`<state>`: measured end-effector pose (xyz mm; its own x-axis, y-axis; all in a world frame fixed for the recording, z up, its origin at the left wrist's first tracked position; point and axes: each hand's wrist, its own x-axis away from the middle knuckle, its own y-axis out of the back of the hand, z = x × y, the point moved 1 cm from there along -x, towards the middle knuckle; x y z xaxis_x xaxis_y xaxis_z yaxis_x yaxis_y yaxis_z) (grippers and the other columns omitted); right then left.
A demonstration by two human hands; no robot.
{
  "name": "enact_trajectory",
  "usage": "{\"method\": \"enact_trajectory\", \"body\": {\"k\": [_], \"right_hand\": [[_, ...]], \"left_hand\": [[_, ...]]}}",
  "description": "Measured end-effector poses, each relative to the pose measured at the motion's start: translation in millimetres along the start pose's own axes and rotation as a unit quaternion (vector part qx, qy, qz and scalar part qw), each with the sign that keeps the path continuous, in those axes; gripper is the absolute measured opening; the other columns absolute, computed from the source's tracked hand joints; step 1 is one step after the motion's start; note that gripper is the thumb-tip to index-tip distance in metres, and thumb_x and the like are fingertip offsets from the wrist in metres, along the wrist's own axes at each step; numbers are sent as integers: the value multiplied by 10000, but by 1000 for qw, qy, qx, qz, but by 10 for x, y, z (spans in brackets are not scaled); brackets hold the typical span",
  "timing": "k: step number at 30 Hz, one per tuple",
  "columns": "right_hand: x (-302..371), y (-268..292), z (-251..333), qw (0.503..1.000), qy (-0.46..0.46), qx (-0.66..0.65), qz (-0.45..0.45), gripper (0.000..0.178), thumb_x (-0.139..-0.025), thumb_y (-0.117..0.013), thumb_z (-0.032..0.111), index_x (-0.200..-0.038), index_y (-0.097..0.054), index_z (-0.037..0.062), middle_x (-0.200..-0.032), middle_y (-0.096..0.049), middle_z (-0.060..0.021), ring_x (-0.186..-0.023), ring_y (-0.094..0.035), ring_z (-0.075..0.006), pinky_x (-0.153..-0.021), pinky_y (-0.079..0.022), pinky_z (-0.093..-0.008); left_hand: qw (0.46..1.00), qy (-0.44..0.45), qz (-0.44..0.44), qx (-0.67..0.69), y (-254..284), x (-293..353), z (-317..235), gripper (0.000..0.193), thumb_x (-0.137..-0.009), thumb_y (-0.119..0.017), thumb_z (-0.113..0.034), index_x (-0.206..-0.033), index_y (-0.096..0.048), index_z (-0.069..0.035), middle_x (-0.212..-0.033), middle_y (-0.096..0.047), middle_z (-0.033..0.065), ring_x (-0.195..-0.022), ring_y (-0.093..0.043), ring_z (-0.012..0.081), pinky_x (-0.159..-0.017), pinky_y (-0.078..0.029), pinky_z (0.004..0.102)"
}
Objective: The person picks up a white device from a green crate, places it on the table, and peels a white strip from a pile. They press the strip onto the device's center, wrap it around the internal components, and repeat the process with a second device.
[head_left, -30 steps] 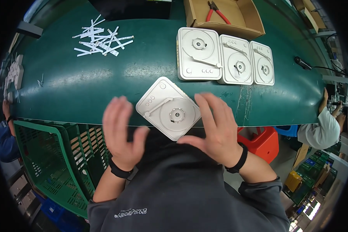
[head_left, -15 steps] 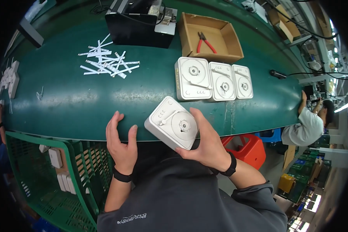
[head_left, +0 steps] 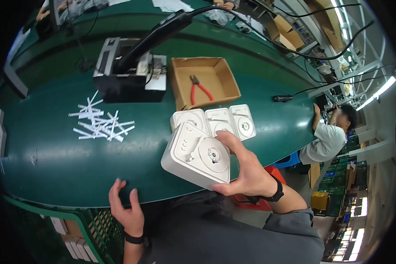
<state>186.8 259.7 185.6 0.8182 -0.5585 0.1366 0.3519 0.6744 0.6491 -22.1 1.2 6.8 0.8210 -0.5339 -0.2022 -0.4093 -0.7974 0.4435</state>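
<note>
White turntable-style unit (head_left: 197, 158): head view had it on the near side of the cardboard carton (head_left: 222, 82), tilted, apparently off the green bench (head_left: 57, 178). Our right hand (head_left: 253, 174) gripped its right end, thumb by the near corner, fingers at the far side. Our left hand (head_left: 127, 215) was empty, fingers loosely spread, near-left of the carton. We'd judged a firm edge grip, clear of the arm and hub, best; left palm underneath would've steadied it. Shell looked matte, moulded plastic, corners rounded. Flat, thin white strips (head_left: 102, 126) lay left of the carton.
</note>
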Motion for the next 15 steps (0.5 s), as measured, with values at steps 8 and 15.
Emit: {"method": "enact_trajectory", "body": {"k": [8, 15], "right_hand": [[-49, 123, -31, 994, 11, -87, 69, 1205, -722, -1006, 289, -1686, -351, -15, -1616, -520, -210, -1528, -526, -318, -1303, -394, -446], [47, -53, -109, 972, 79, -185, 124, 1221, -732, -1040, 304, -1690, -356, -21, -1630, -518, -195, -1543, -525, -312, -1319, -379, -443]], "left_hand": [[860, 157, 236, 425, -245, -229, -905, 796, -949, -908, -177, -1602, -506, 37, -1511, -657, 170, -1360, -658, 280, -1173, -519, 445], [777, 55, 371, 506, -517, -159, -1121, 1099, -823, -1029, -178, -1688, -374, -5, -1615, -554, 126, -1455, -580, 259, -1219, -493, 435]]}}
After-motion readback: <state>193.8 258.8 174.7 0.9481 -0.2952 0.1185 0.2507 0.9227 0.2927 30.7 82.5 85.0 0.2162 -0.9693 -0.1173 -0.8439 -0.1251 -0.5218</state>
